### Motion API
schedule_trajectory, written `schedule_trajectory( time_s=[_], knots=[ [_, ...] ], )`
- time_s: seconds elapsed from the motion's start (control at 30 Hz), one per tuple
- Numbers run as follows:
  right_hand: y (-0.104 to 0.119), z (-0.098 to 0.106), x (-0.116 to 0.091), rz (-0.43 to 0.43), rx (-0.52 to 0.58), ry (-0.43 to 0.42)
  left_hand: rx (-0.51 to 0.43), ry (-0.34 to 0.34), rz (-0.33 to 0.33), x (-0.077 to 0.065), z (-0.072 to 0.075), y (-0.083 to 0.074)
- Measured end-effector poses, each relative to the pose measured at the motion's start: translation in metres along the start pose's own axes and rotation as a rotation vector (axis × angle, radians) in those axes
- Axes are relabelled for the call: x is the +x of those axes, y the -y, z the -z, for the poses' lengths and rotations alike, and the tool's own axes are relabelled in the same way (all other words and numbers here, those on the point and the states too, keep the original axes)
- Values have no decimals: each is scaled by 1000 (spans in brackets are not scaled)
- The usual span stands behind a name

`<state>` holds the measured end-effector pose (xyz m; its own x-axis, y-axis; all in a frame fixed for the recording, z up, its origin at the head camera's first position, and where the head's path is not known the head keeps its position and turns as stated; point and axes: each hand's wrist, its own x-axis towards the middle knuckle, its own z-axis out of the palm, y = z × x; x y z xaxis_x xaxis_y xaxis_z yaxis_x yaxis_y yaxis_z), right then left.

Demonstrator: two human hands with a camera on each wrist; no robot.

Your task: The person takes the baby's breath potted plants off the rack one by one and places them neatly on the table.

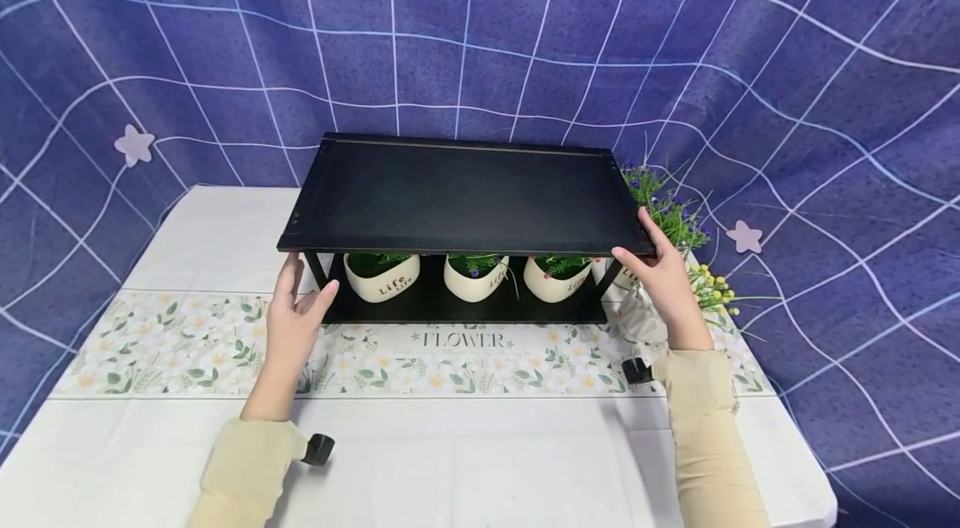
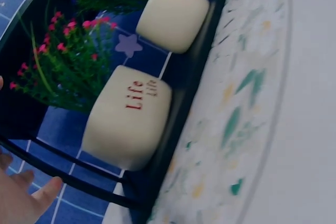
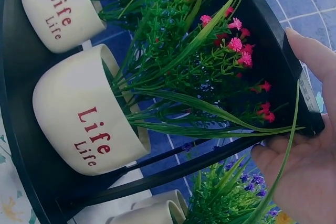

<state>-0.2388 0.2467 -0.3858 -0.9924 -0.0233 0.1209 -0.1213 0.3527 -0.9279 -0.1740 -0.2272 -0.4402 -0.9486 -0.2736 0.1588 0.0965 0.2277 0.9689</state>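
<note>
A black two-tier shelf [image 1: 465, 195] stands on the table with three white "Life" pots on its lower board. My left hand [image 1: 296, 320] is at the front left corner, its thumb stretched out near the side frame; the upper board's edge hides some fingertips. On the opposite side, my right hand [image 1: 663, 278] grips the front right corner of the upper board. In the right wrist view, the nearest pot [image 3: 92, 114] holds grass and pink flowers beneath that board. Another white pot [image 2: 131, 119] sits by the left end, with pink flowers too.
Right of the shelf are more potted plants, with purple flowers [image 1: 675, 220] and yellow flowers [image 1: 712, 291]. A floral runner [image 1: 465, 361] marked "FLOWER" crosses the white table [image 1: 465, 453]. A blue gridded curtain [image 1: 465, 28] hangs behind.
</note>
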Motion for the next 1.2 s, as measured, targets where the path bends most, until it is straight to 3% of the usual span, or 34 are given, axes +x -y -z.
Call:
schedule_trajectory(
  time_s=[0.13, 0.37, 0.6, 0.9, 1.2],
  knots=[
    [1, 0, 0, -2, 5, 0, -55, -43, 26, -4, -5, 9],
    [1, 0, -1, 0, 13, -2, -12, -70, 20, -12, -15, 19],
    [0, 0, -1, 0, 17, -5, 17, -24, 4, -6, -17, 26],
    [-1, 0, -1, -1, 14, -10, 73, 70, -13, 13, -16, 35],
    [0, -1, -1, -21, 14, -8, 149, 138, 24, 30, -20, 38]
  ],
)
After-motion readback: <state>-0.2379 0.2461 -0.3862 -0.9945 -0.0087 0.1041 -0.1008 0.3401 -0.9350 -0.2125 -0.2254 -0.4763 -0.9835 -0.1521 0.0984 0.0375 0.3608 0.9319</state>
